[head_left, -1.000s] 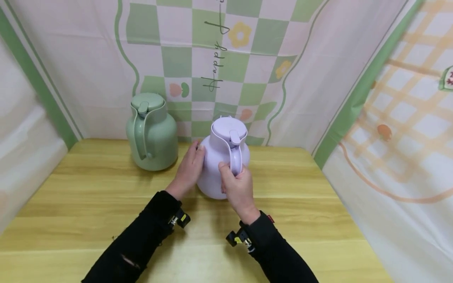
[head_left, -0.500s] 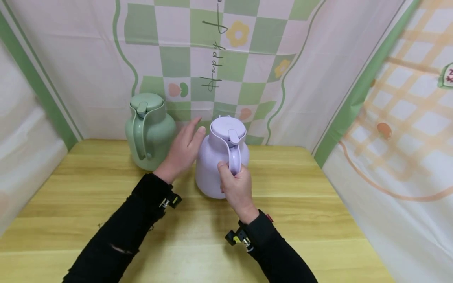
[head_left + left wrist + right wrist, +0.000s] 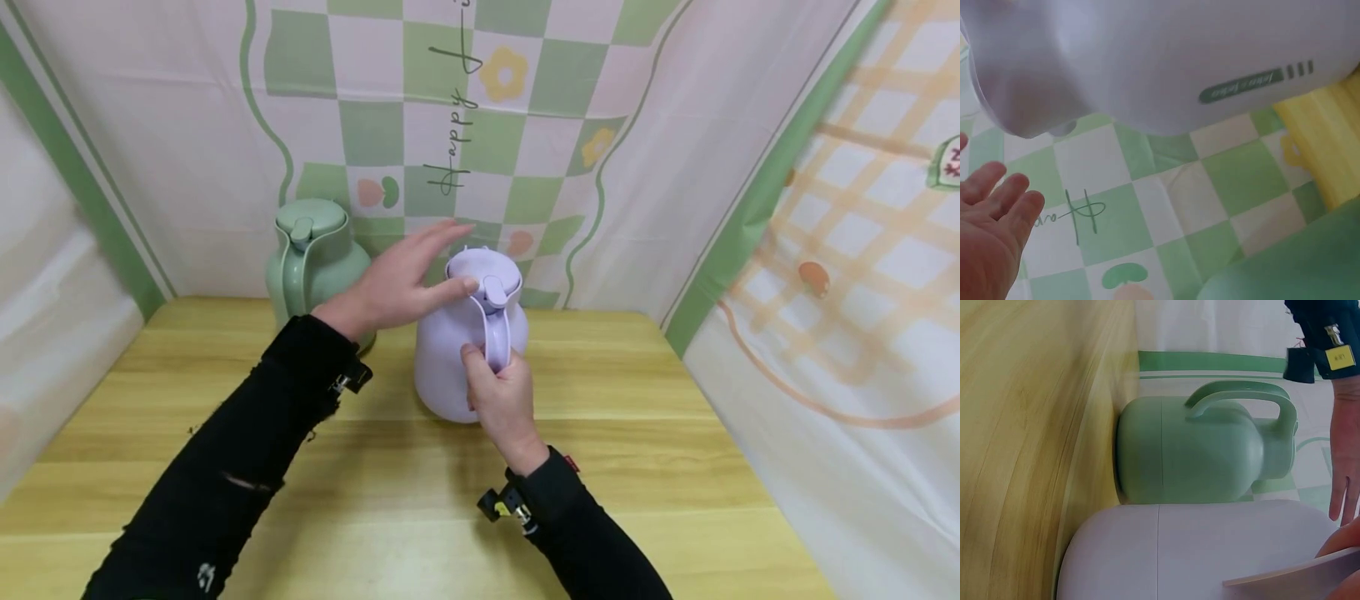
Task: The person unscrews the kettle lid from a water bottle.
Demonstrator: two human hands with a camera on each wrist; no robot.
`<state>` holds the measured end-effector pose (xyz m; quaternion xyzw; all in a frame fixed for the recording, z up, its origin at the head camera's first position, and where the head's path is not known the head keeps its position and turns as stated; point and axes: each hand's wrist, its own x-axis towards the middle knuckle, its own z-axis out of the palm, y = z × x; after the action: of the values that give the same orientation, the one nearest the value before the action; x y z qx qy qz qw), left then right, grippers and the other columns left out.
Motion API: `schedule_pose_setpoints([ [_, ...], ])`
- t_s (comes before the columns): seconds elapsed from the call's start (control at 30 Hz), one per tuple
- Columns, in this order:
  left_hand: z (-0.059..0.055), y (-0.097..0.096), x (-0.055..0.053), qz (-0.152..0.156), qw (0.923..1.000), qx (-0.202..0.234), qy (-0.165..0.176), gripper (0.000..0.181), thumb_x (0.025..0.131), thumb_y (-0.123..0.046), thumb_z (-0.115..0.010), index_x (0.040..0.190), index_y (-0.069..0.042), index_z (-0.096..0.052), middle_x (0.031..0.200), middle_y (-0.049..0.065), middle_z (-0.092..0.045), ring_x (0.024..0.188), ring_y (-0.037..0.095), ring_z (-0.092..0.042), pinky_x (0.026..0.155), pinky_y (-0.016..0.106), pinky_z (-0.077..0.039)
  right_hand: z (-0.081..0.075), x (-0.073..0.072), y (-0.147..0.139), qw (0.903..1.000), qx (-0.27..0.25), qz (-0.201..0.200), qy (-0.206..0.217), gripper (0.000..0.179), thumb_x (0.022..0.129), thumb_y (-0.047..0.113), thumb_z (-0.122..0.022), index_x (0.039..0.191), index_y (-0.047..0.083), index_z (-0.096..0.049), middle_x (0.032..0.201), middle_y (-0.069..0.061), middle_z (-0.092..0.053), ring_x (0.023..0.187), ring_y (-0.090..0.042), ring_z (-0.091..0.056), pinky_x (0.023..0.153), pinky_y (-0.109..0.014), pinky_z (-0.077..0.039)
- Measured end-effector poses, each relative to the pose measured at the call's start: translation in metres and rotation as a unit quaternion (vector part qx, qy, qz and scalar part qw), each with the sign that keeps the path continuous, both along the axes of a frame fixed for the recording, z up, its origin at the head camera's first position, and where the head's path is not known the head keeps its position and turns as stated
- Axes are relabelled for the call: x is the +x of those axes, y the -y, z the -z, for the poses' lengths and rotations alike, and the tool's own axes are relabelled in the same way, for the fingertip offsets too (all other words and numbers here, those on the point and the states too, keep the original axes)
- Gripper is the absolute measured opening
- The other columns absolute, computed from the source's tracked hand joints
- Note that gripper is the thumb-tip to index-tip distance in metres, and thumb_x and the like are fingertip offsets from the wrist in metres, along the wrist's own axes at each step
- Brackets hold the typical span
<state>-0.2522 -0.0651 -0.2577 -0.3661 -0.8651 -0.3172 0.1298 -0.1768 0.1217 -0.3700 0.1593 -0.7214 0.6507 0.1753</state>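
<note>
A lavender thermos jug (image 3: 450,358) stands upright on the wooden table, its handle turned toward me. My right hand (image 3: 504,400) grips that handle, thumb on its left side. Raised beside the jug's lid (image 3: 483,268), my left hand (image 3: 397,279) has its fingers extended, the thumb near the lid's left edge; whether it touches cannot be told from the head view. In the left wrist view the fingers (image 3: 1019,206) appear apart from the jug's neck. Behind the left hand stands a green thermos jug (image 3: 322,267), partly covered by it; the right wrist view shows its body and handle.
The wooden table (image 3: 637,467) carries both jugs near its back edge. A checkered cloth (image 3: 375,133) hangs directly behind them. Cloth sheets also hang at the left and right sides of the table.
My left hand has let go of the lavender jug's side and risen up to the lid, its fingers now pointing right. The right hand keeps its grip, and both jugs stay in place.
</note>
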Motion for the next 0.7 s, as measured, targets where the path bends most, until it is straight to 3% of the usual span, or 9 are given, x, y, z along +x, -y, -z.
schedule_pose_setpoints([
  [0.27,-0.012,-0.008,-0.008,0.014,0.9959,-0.089,-0.008,0.078,0.098,-0.06,-0.063,0.161,-0.021,-0.042,0.169,0.014,-0.032,0.156,0.031,-0.032,0.12,0.052,-0.037,-0.001,0.0,0.001,0.9999,-0.01,0.0,0.008,0.039,0.102,0.018,-0.059,0.065,0.008,-0.049,0.047,-0.002,-0.046,0.04,-0.016,-0.046,0.04,-0.028,-0.036],
  [0.5,-0.016,-0.022,-0.012,0.044,0.9905,-0.129,-0.018,0.084,0.094,-0.063,-0.068,0.163,-0.028,-0.037,0.169,0.016,-0.032,0.147,0.036,-0.046,0.113,0.048,-0.045,-0.001,0.0,0.0,0.9999,-0.009,-0.008,0.005,0.039,0.102,0.018,-0.058,0.065,0.009,-0.049,0.048,-0.003,-0.046,0.04,-0.016,-0.045,0.041,-0.029,-0.036],
  [0.7,-0.016,-0.03,-0.013,0.064,0.9857,-0.153,-0.029,0.084,0.096,-0.059,-0.066,0.166,-0.031,-0.029,0.168,0.017,-0.032,0.149,0.036,-0.043,0.115,0.048,-0.042,-0.001,0.0,-0.002,0.9998,-0.008,-0.019,0.001,0.039,0.103,0.018,-0.056,0.066,0.008,-0.048,0.049,-0.003,-0.045,0.04,-0.016,-0.045,0.041,-0.029,-0.036],
])
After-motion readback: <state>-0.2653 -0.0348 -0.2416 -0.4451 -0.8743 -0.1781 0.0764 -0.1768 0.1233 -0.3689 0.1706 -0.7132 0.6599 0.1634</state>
